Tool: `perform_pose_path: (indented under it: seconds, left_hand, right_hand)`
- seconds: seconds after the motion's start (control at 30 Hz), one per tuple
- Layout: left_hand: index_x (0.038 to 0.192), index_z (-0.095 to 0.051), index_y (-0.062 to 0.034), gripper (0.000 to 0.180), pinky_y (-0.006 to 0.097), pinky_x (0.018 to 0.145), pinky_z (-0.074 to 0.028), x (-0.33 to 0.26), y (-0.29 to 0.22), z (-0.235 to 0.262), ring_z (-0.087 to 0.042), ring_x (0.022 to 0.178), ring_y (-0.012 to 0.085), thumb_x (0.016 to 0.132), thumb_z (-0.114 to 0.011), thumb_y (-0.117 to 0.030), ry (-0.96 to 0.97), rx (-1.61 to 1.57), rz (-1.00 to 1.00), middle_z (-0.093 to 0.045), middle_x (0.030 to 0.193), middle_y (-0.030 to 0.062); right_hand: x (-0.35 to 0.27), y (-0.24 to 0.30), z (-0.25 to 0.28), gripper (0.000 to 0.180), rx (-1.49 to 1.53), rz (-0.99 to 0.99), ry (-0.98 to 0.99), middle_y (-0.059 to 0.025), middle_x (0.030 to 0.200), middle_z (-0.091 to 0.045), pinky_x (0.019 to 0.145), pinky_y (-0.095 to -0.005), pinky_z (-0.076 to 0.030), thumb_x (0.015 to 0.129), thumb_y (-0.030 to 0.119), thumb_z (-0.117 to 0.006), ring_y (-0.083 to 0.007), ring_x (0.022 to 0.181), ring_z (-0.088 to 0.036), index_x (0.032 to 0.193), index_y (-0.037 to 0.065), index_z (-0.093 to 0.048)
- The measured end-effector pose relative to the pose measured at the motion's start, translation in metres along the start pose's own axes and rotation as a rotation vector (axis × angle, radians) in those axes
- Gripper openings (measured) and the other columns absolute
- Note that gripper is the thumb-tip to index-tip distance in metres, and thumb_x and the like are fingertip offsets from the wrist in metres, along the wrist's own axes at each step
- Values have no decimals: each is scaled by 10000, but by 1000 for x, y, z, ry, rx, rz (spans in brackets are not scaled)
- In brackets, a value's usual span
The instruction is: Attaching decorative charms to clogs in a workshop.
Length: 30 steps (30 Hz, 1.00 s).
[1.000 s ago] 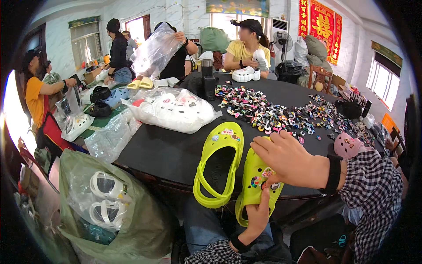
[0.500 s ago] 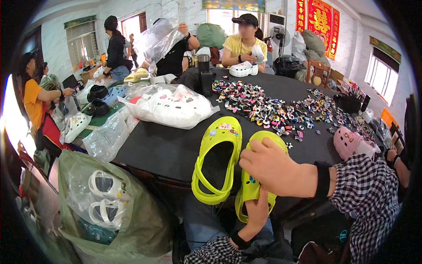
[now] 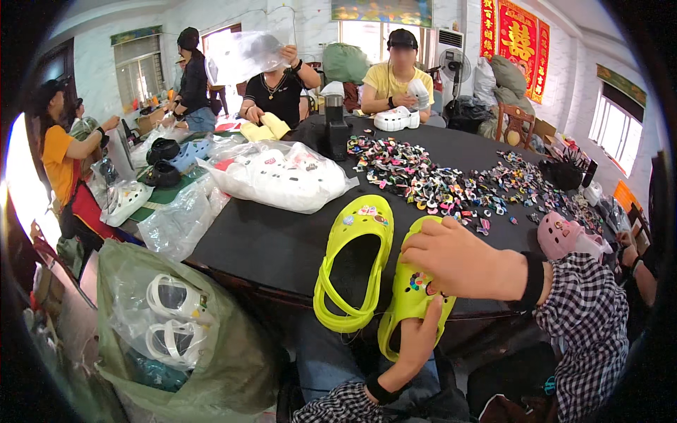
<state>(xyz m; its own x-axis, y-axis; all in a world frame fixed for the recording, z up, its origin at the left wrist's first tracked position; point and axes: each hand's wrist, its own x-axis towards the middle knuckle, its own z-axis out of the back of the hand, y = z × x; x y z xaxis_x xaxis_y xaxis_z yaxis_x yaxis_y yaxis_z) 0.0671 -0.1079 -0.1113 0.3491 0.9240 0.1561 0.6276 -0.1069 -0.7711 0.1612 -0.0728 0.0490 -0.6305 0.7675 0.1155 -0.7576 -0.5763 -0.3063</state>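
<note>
Clogs at the black table's [image 3: 282, 247] near edge: one lime clog [image 3: 355, 264] lies free; left hand [image 3: 416, 338] grips the second clog [image 3: 409, 299] from beneath, right hand [image 3: 458, 264] curled over its charmed toe. Firm support below should steady pressing.

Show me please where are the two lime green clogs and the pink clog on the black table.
Left lime green clog [image 3: 355, 271], head view, on its dark inner sole.
Right lime green clog [image 3: 409, 299], head view, on its upper with the charms.
Pink clog [image 3: 557, 236], head view, on its rounded toe.
</note>
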Motion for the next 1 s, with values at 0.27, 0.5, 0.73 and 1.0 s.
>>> perform_pose_path:
  seconds: [0.27, 0.5, 0.73, 1.0]
  left_hand:
    - [1482, -220, 20, 597, 340, 1139, -261, -10, -31, -4, -355, 1372, 214, 965, -514, -35, 257, -35, 114, -360, 1481, 129]
    - [1497, -181, 49, 596, 432, 1187, -176, -11, -72, -9, -226, 1451, 296, 969, -446, -24, 394, -98, -34, -217, 1567, 166]
    - [1334, -466, 67, 390, 428, 1072, -397, -10, -127, 15, -477, 1283, 290, 974, -441, -81, 412, 146, -196, -442, 1401, 198]
    - [1437, -267, 108, 625, 429, 1188, -206, 15, -154, 47, -277, 1416, 334, 919, -483, -165, 88, -276, 43, -308, 1507, 241]
  right_hand:
    - [7, -66, -4, 563, 438, 84, 282, -110, 1263, -557, 992, -389, -361, 726, 189, -763, -296, 1078, -509, 1236, 38, -580]
    - [-3, -108, -38, 533, 1105, -93, 311, -143, 1433, -472, 1028, -334, -411, 882, 216, -701, -230, 1272, -471, 1334, -6, -525]
    - [-16, -115, -60, 570, 1235, -288, 155, -109, 1276, -607, 1018, -304, -410, 862, 269, -726, -167, 1147, -554, 1334, 6, -544]
    - [-28, -106, -65, 550, 1333, -334, 56, -96, 1271, -590, 1012, -293, -412, 862, 231, -735, -164, 1147, -543, 1322, -4, -546]
